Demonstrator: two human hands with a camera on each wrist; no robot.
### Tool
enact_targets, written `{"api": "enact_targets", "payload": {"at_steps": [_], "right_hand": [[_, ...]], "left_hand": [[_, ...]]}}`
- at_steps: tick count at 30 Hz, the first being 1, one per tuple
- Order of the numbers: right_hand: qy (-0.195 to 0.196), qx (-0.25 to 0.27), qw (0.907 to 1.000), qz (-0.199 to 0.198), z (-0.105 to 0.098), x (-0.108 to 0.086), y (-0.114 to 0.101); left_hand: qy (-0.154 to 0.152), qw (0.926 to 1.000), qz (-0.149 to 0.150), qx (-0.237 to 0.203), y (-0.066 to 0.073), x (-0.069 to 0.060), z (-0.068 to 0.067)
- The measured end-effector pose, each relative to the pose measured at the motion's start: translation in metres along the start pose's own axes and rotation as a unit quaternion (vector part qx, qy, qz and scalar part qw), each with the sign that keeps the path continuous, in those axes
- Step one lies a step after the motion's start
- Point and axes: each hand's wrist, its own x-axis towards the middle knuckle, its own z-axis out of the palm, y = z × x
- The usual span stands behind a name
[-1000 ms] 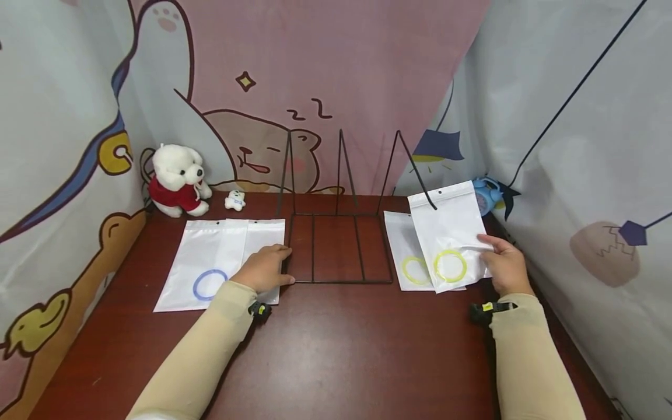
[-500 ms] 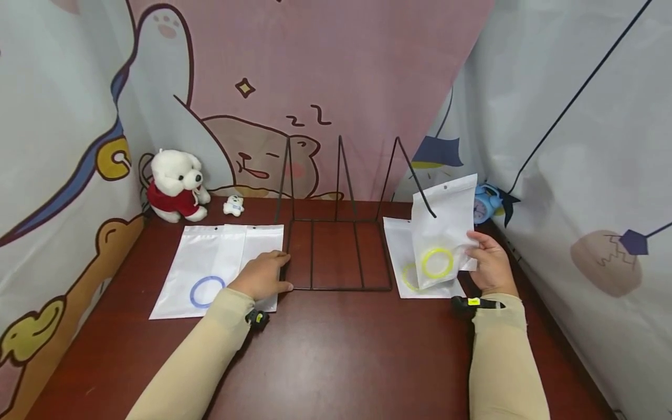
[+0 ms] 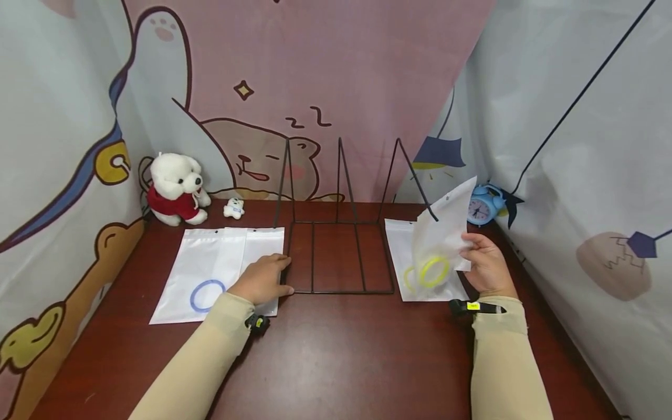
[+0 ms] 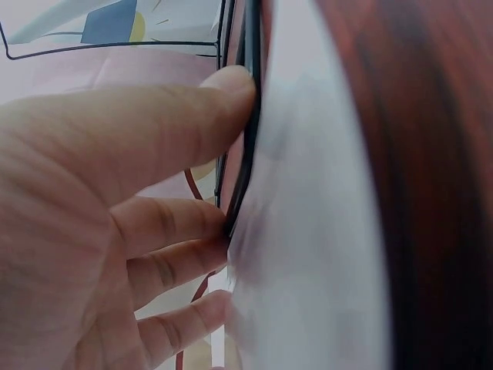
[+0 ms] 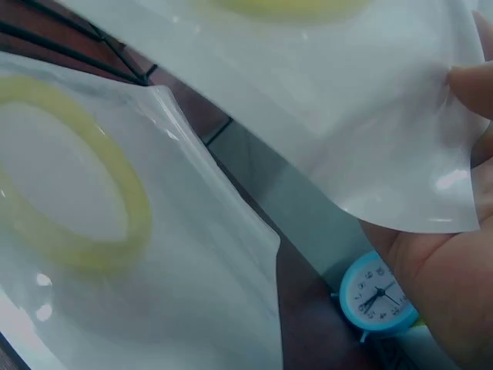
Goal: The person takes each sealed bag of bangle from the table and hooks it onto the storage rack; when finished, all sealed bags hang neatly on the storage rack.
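My right hand [image 3: 489,265] pinches the right edge of a white plastic bag [image 3: 446,227] with a yellow ring [image 3: 434,272]; the bag is raised and tilted. A black wire rod end crosses in front of its top. Beneath it, a second white bag [image 3: 399,242] with a yellow ring lies on the table, partly covered. My left hand [image 3: 261,279] rests on the left side of the black wire rack [image 3: 340,291]; in the left wrist view the thumb and fingertips touch its rod [image 4: 248,154]. Two overlapping white bags [image 3: 184,256] lie left, one showing a blue ring [image 3: 207,296].
A white plush dog [image 3: 178,181] in red and a tiny white figure [image 3: 234,208] sit at the back left. A blue alarm clock [image 3: 484,205] stands at the back right. Patterned curtains [image 3: 367,70] border the brown table [image 3: 325,361].
My right hand has moved left with the bag, which has turned more edge-on. More of the alarm clock shows. The left hand stays at the rack.
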Motion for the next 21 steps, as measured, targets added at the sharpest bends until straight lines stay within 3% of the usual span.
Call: {"api": "enact_targets", "payload": {"at_steps": [7, 14, 21], "right_hand": [[-0.079, 0.063, 0.9944, -0.028, 0.004, 0.001, 0.006], [-0.158, 0.107, 0.9804, -0.048, 0.009, 0.001, 0.003], [-0.155, 0.054, 0.9847, -0.059, 0.018, -0.001, 0.0]], "left_hand": [[0.0, 1.0, 0.002, 0.006, -0.002, -0.001, 0.001], [-0.003, 0.9999, 0.007, 0.014, -0.001, 0.0, -0.002], [0.001, 0.9999, 0.004, 0.01, -0.002, 0.001, 0.002]]}}
